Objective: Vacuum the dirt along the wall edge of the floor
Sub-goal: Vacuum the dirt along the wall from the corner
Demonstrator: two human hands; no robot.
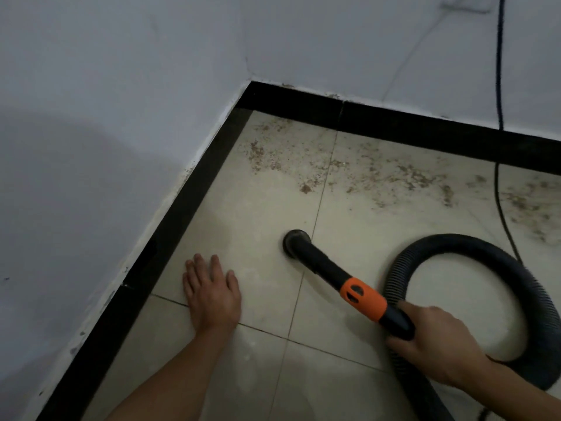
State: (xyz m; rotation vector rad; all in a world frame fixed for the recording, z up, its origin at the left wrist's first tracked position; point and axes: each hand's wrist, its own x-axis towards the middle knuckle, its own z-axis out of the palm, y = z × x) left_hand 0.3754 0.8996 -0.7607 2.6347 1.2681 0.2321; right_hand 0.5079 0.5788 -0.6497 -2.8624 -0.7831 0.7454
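Brown dirt (376, 174) lies scattered on the beige tiled floor (261, 214) along the far wall, from the corner out to the right. A black vacuum nozzle (297, 242) with an orange collar (362, 294) rests mouth-down on the tile, short of the dirt. My right hand (434, 338) grips the black tube just behind the orange collar. My left hand (212, 291) lies flat on the floor with fingers straight, left of the nozzle and near the left wall's skirting.
A black skirting (425, 129) runs along both white walls and meets at the corner (252, 86). The ribbed grey hose (473, 247) loops on the floor at right. A dark power cord (499, 86) hangs down the far wall and trails across the tiles.
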